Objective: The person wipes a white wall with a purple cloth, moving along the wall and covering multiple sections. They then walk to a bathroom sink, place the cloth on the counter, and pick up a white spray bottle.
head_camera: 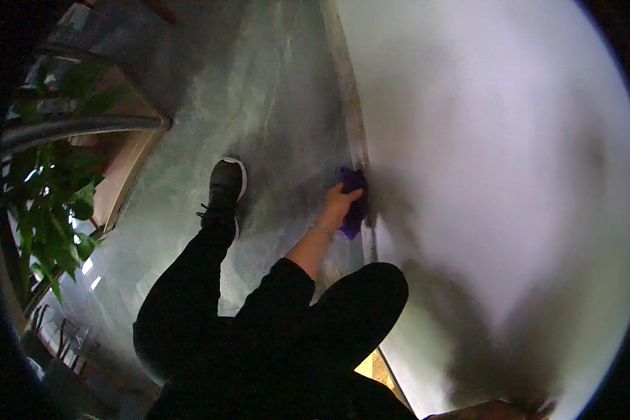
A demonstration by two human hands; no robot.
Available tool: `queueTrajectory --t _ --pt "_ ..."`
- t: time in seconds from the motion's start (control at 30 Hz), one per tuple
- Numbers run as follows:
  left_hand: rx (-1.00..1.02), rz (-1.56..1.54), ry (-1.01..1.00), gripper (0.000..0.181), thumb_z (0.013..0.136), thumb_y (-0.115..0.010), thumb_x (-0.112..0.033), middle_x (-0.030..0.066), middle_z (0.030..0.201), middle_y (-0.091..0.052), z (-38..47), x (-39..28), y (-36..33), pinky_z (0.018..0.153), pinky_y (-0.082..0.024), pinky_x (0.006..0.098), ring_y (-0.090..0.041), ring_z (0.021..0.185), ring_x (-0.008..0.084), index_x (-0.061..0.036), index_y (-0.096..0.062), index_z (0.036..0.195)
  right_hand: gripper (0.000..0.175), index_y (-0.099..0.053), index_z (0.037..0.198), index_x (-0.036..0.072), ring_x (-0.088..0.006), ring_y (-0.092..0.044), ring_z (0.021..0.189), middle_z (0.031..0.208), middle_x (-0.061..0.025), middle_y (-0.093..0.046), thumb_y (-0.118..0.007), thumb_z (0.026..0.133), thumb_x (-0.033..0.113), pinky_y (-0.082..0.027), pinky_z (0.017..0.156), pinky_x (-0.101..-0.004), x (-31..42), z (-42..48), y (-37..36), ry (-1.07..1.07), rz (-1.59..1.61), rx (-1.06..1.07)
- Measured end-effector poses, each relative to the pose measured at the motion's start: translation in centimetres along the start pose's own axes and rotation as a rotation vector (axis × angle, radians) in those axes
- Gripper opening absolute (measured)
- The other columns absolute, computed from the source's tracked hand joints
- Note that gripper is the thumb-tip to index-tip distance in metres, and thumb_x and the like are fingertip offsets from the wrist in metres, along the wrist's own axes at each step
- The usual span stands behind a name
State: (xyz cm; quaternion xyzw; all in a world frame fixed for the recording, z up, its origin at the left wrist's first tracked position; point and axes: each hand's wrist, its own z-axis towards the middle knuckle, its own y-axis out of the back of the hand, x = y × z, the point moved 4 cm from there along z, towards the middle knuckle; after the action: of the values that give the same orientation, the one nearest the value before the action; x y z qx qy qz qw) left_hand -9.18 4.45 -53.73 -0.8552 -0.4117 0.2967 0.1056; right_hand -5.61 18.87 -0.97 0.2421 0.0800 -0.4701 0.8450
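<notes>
My left hand [341, 203] reaches forward between my legs and grips a dark purple cloth [352, 229]. The cloth is pressed low down where the skirting board [353, 121] runs along the foot of a white wall [483, 157]. A bracelet circles the left wrist. At the bottom right edge, what looks like my right hand [491, 410] lies against the wall, dim and partly cut off. Its fingers cannot be made out.
My left shoe [224, 184] stands on the grey floor [273, 105], and my bent right knee [380, 286] is close to the wall. To the left are a leafy green plant [58, 210], a dark curved bar [84, 126] and a light brown panel [128, 173].
</notes>
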Motion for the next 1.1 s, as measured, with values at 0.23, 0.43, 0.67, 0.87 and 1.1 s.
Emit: queueTrajectory --t 0.23,0.43,0.67,0.87,1.1 --pt "-0.216 0.072 -0.21 0.027 0.079 -0.066 -0.013 0.0102 0.093 -0.063 2.0 3.1 -2.0 0.074 -0.047 0.0332 -0.059 0.082 0.0211 0.0012 -0.058 0.1 0.023 -0.055 0.077 0.003 -0.0241 -0.051 0.074 0.078 -0.0122 -0.053 -0.063 0.083 0.023 -0.043 0.067 -0.0366 -0.8 0.2 0.3 0.302 -0.281 0.214" --pt "-0.244 0.524 -0.222 0.034 0.078 -0.061 -0.016 0.027 0.099 -0.059 0.6 0.8 -2.9 0.079 -0.045 0.0383 -0.056 0.094 0.039 0.0064 -0.057 0.103 0.029 -0.058 0.073 0.001 -0.0241 -0.049 0.064 0.071 -0.0104 -0.054 -0.062 0.081 0.029 -0.04 0.061 -0.036 -1.0 -0.5 0.6 0.204 -0.121 0.235" --pt "-0.343 0.487 -0.358 0.025 0.074 -0.057 -0.013 0.0282 0.088 -0.059 -0.2 -1.4 -3.9 0.073 -0.044 0.0446 -0.056 0.084 0.0431 0.0058 -0.059 0.089 0.031 -0.058 0.074 0.001 -0.0233 -0.049 0.065 0.07 -0.0095 -0.051 -0.059 0.084 0.03 -0.041 0.062 -0.0345 -0.4 -0.1 -0.6 0.241 -0.164 0.297" --pt "-0.23 0.577 -0.339 0.038 0.07 -0.059 -0.011 0.0263 0.093 -0.06 1.0 -0.2 -3.6 0.08 -0.045 0.0416 -0.057 0.092 0.0408 0.0053 -0.059 0.104 0.033 -0.057 0.074 0.001 -0.0235 -0.049 0.065 0.07 -0.0097 -0.051 -0.058 0.084 0.032 -0.041 0.062 -0.0342 -0.7 -0.6 -0.2 0.156 -0.171 0.306" --pt "-0.237 0.197 -0.248 0.038 0.075 -0.066 -0.018 0.0207 0.093 -0.063 2.2 -4.3 -3.3 0.078 -0.045 0.0364 -0.059 0.087 0.0333 0.0049 -0.059 0.104 0.043 -0.057 0.074 0.002 -0.0223 -0.046 0.064 0.072 -0.0091 -0.05 -0.048 0.088 0.041 -0.038 0.059 -0.0331 -0.7 -1.1 -0.3 0.186 -0.202 0.319"
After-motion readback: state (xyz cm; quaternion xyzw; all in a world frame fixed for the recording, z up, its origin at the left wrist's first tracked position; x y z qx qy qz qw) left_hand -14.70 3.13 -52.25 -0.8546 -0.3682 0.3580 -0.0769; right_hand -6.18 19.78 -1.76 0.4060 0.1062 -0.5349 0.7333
